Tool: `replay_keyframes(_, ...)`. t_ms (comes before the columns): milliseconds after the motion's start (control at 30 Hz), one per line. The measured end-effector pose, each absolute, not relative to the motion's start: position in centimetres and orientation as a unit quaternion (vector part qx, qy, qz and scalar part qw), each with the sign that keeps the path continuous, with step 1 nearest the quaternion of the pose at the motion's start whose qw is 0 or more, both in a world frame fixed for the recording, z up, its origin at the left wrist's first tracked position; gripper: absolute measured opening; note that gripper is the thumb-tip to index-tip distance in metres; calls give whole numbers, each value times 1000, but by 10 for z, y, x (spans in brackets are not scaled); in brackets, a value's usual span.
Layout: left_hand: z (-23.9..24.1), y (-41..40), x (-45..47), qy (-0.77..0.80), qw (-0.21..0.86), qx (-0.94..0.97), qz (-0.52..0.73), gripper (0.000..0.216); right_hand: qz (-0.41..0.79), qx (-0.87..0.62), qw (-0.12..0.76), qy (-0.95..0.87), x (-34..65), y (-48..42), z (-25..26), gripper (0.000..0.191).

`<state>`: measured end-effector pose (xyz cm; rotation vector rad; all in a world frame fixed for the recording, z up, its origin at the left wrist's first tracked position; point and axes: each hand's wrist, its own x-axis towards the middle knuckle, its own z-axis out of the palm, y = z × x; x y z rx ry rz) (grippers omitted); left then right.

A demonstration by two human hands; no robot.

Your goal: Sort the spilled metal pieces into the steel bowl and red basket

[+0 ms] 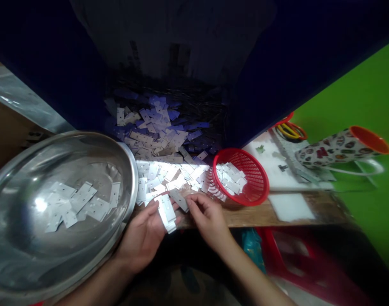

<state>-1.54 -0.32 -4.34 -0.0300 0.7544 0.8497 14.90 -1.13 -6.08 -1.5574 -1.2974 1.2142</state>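
My left hand (146, 238) is palm up, with a few small flat metal plates (166, 210) gripped between thumb and fingers. Just to the right, my right hand (210, 219) pinches one greyish metal plate (179, 199) by its end, close beside those in the left hand. A heap of loose metal plates (159, 136), flat rectangles with small holes, spreads over the table behind both hands. More such plates (82, 202) lie in a big steel basin (69, 263) at the left. A red plastic basket (258, 176), right of the heap, contains others.
Dark blue panels (271, 63) wall in the heap at the back and sides. On the right stand a patterned mug (331, 151) with an orange rim, a white board (264, 165) and a white pad (291, 207). A red plastic stool (277, 255) is below the wooden table edge (245, 216).
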Motion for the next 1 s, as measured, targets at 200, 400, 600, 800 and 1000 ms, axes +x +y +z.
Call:
replay_keyframes(200,-46,-1,-16,374,834,-38,404,40,386,-518,386,-659,145,-25,-44,18)
replay_keyframes(400,-50,-1,-18,342,855,-44,388,35,368,-574,380,-625,161,-18,-48,16)
replay_keyframes(600,-51,-3,-19,328,859,-59,388,36,351,-589,320,-654,153,-14,-52,13)
replay_keyframes(800,-48,-1,-9,317,852,-82,409,44,234,-633,220,-704,129,-20,-50,30)
replay_keyframes(1000,-40,1,13,377,827,-56,414,42,280,-636,241,-678,127,-18,-44,8)
